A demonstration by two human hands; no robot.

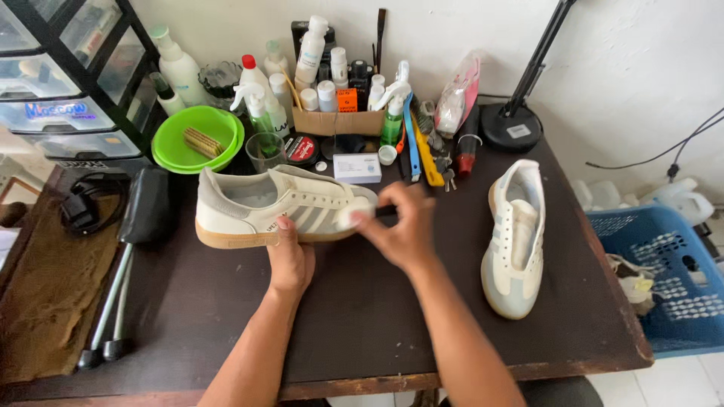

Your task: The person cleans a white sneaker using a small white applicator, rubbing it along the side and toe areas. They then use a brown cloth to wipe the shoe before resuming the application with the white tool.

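the cream sneaker (279, 207) stands on its side edge near the middle of the dark table (362, 324), sole toward the person, toe pointing to the right. its upper is off-white with pale grey stripes on the flank, a grey suede patch at the heel and a tan gum sole running the whole length. the laces are out, so the tongue and eyelet rows lie open.

the left hand (290, 260) grips it from below at mid-sole, thumb pressed up against the side by the stripes, the other fingers wrapped behind and out of sight. the right hand (403, 230) is closed around a small dark-handled brush (354, 217) whose white, foamy head sits against the toe; the fingers are curled tight on the handle.

the matching sneaker (516, 237) lies well apart to the right, toe toward the person, also unlaced. behind the work are a green bowl (197, 139) holding a ridged brush, a clear glass (264, 151), spray bottles, and a cardboard box (335, 120) packed with small bottles. a black desk lamp base (513, 128) stands at the back right, and a blue plastic basket (664, 264) sits off the table's right edge.
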